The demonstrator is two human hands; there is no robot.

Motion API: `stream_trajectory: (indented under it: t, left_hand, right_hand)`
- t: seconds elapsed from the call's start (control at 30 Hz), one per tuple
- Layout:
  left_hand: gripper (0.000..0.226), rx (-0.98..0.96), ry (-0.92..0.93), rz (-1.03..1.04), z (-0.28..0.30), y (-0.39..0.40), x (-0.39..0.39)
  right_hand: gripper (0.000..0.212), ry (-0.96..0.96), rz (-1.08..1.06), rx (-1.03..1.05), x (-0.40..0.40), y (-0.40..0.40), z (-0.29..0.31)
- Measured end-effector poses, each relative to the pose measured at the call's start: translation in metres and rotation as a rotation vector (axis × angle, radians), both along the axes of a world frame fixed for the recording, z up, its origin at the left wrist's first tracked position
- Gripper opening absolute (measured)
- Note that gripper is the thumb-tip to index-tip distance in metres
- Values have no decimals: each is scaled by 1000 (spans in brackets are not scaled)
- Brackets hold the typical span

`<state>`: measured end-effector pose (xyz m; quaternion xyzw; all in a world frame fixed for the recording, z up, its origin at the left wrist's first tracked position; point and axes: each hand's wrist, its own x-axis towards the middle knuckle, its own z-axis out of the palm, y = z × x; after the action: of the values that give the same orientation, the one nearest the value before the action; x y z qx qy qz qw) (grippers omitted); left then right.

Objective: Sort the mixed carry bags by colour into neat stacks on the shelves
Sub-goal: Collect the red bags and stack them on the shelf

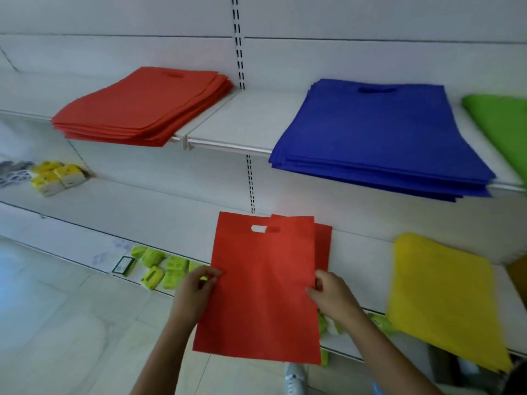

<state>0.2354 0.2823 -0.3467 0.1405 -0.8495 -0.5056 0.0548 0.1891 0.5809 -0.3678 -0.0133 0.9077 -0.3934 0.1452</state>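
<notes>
I hold a few red carry bags (262, 286) upright in front of the middle shelf, cut-out handle at the top. My left hand (196, 289) pinches their left edge and my right hand (330, 292) pinches the right edge. A second red bag peeks out behind the front one. On the upper shelf (228, 124) lie a red stack (142, 106) at the left, a blue stack (376, 138) at the right, and a green stack (502, 124) cut off by the frame. A yellow stack (445, 297) lies on the middle shelf at the right.
Yellow tissue packs (57, 175) sit at the far left of the middle shelf. Green packs (159, 269) lie on the bottom shelf below my hands. A slotted upright (238, 41) divides the two shelf bays. Pale floor tiles spread at lower left, and a white shoe (295, 377) shows below.
</notes>
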Motion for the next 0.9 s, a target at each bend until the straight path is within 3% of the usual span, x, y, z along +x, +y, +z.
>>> stream_trajectory:
  t: [0.3, 0.47, 0.63, 0.9]
  left_hand:
    - [36, 24, -210, -146, -74, 42, -126]
    - [32, 135, -316, -133, -111, 51, -156]
    - [39, 63, -313, -162, -126, 58, -183]
    - [34, -83, -236, -141, -168, 58, -225]
  right_hand:
    - [11, -48, -129, 93, -84, 38, -71]
    - [28, -80, -189, 147, -112, 51, -85]
    - [27, -134, -241, 188, -130, 64, -97]
    - [32, -40, -252, 213, -160, 51, -150]
